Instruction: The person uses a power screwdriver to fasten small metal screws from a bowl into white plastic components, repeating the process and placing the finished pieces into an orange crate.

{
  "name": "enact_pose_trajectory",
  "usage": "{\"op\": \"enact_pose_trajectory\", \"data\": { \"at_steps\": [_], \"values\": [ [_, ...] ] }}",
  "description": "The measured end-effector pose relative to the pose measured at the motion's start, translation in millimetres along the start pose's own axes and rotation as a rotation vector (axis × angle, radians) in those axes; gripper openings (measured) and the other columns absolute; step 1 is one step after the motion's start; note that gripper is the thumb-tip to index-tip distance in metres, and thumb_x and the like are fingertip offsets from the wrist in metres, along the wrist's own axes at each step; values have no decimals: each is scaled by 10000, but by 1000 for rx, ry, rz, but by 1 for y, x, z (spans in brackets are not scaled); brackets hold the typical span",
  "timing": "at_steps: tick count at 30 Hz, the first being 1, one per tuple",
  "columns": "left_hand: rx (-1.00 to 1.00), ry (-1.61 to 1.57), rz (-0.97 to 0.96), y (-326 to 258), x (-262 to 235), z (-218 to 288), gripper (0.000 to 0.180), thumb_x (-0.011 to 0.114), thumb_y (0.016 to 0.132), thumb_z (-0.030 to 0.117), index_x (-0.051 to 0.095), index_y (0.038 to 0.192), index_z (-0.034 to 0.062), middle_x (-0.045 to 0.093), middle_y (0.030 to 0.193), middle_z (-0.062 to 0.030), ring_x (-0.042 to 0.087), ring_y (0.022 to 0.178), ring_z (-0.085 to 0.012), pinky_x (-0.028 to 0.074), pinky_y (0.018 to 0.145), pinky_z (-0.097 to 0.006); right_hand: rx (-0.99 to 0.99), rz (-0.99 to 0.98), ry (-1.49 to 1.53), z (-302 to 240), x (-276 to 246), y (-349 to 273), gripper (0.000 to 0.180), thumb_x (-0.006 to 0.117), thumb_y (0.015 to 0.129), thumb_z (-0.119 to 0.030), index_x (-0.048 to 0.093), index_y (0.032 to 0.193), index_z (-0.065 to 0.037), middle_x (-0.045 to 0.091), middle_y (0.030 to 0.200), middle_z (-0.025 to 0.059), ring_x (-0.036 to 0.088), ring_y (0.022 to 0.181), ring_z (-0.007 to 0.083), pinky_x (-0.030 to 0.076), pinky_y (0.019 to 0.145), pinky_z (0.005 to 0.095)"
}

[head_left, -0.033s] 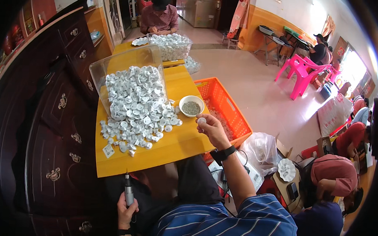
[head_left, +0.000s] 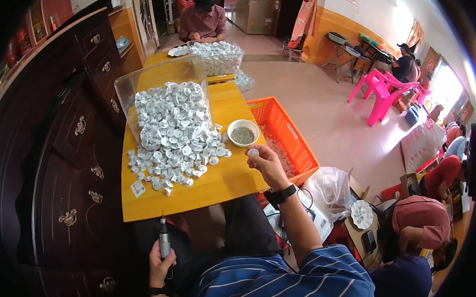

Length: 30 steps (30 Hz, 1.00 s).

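In my left hand (head_left: 161,264), low beside my thigh, is a slim grey electric screwdriver (head_left: 164,243) with its bit pointing up near the table's front edge. My right hand (head_left: 269,166) pinches a small round white plastic piece (head_left: 253,153) between thumb and fingers, over the right side of the yellow table (head_left: 231,188). Just beyond that hand stands a white bowl (head_left: 231,138) of tiny metal parts, probably screws. A heap of similar white plastic pieces (head_left: 174,156) spills onto the table from a clear plastic bin (head_left: 124,93) tipped on its side.
An orange crate (head_left: 296,146) with pale pieces inside stands against the table's right side. Dark drawers (head_left: 61,178) line the left. Across the table a person (head_left: 203,22) works behind another full clear bin (head_left: 220,68). Cables and a plastic bag (head_left: 329,189) lie at the right.
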<state>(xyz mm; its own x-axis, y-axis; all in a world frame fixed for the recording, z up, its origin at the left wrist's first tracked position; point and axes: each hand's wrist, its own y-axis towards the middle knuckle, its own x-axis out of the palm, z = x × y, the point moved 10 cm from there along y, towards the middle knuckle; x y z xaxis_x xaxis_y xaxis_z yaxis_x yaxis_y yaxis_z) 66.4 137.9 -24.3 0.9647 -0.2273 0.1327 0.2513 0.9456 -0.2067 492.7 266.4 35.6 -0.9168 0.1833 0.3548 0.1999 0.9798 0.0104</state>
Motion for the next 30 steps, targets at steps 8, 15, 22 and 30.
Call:
{"op": "enact_pose_trajectory", "data": {
  "at_steps": [8, 15, 22, 30],
  "values": [
    [14, 60, -237, 20, 85, 50, 509, 708, 830, 47, 493, 1290, 5, 542, 799, 15, 517, 628, -55, 451, 576, -217, -32, -88, -8, 58, 76, -17, 232, 661, 925, -60, 668, 1150, -5, 671, 933, 2, 599, 776, 62, 501, 708, 218],
    [-25, 204, -231, 45, 117, 58, 513, 702, 853, 95, 488, 1312, 14, 554, 829, 3, 525, 623, -49, 455, 560, -203, 68, -162, -67, 114, 97, -25, 231, 654, 946, -88, 657, 1162, -8, 678, 939, 3, 607, 787, 62, 506, 723, 222],
    [-97, 245, -196, 54, 118, 41, 514, 736, 839, 170, 525, 1282, 15, 589, 796, -16, 541, 594, -76, 474, 554, -246, 88, -161, -106, 112, 98, -27, 208, 631, 960, -83, 654, 1151, -5, 672, 937, -7, 606, 803, 56, 505, 731, 217],
    [-82, 276, -208, 60, 119, 38, 526, 708, 856, 138, 492, 1317, 7, 573, 799, -14, 525, 574, -63, 451, 511, -212, 76, -168, -142, 115, 97, -26, 206, 629, 956, -70, 656, 1149, -5, 674, 946, -7, 607, 823, 55, 504, 748, 212]
  ]
}}
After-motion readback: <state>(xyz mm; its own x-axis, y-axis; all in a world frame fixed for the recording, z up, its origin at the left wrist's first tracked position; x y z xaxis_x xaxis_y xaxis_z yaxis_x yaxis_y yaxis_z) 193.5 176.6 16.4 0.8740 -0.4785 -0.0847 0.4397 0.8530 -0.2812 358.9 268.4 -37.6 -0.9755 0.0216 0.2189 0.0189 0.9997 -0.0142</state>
